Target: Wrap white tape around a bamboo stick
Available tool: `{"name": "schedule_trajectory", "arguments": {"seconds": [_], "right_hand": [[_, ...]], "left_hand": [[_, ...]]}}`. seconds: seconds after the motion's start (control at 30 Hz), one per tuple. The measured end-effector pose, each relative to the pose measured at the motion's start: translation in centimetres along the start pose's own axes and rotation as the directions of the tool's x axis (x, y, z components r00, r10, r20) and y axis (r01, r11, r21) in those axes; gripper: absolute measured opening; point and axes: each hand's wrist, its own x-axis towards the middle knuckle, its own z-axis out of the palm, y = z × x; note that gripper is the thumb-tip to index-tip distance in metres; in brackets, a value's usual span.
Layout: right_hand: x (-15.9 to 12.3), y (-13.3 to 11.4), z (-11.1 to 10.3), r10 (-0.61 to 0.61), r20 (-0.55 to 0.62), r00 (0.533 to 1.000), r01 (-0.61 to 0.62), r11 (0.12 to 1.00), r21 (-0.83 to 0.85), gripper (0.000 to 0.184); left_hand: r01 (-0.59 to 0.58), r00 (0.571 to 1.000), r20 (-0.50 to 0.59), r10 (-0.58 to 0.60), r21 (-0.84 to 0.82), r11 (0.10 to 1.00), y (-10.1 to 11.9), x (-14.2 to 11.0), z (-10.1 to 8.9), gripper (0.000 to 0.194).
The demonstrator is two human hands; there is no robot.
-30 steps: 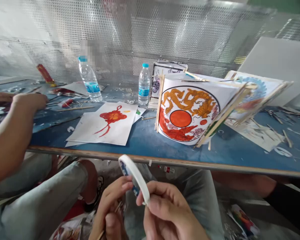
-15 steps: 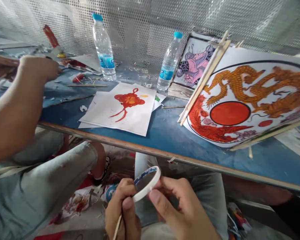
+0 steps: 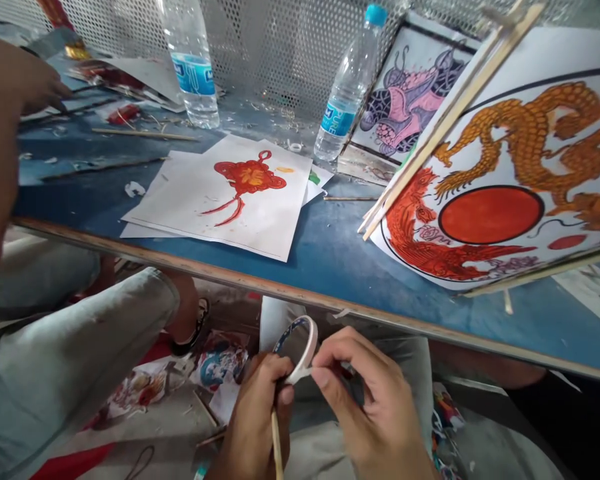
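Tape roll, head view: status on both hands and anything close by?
Left hand pinches tape roll, thin stick tucked in same grip. Right hand fingers at the roll's rim. Roll held below table edge; another person's arm at far left.

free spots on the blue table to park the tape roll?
Bare table between the red-knot sheet and the dragon panel, by the near edge. Smaller patch left of the sheet. Crowded at the back: bottles, sticks, scraps.
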Motion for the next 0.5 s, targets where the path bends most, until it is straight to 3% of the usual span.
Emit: {"name": "schedule_trajectory", "arguments": {"seconds": [0.13, 0.2, 0.3, 0.37, 0.4, 0.5], "right_hand": [[-0.4, 0.3, -1.4, 0.049, -0.104, 0.993, -0.050, 0.999, -0.005, 0.011], [-0.7, 0.6, -2.2, 0.059, -0.161, 0.985, -0.071, 0.995, -0.070, 0.010], [-1.2, 1.4, -2.6, 0.032, -0.230, 0.973, -0.072, 0.983, -0.168, 0.008], [-1.8, 2.1, -2.3, -0.033, -0.286, 0.958, -0.040, 0.968, -0.247, 0.006], [-2.0, 2.5, -2.1, -0.075, -0.319, 0.945, -0.018, 0.960, -0.279, 0.010], [-2.3, 2.9, -2.0, -0.203, -0.387, 0.899, 0.071, 0.942, -0.329, 0.053]], "left_hand": [[0.025, 0.984, 0.174, -0.029, 0.026, 0.999, 0.1, 0.1, -0.5, 0.038], [0.001, 0.978, 0.210, -0.007, 0.027, 1.000, 0.3, 0.1, -0.8, 0.034], [-0.099, 0.975, 0.204, 0.088, 0.048, 0.994, 0.3, 0.2, -0.9, 0.025], [-0.240, 0.949, 0.227, 0.218, 0.074, 0.968, 0.1, 0.4, -1.1, 0.018], [-0.310, 0.928, 0.247, 0.280, 0.093, 0.946, 0.0, 0.6, -1.2, 0.015], [-0.473, 0.860, 0.294, 0.416, 0.157, 0.867, 0.0, 1.2, -1.5, 0.015]]}}
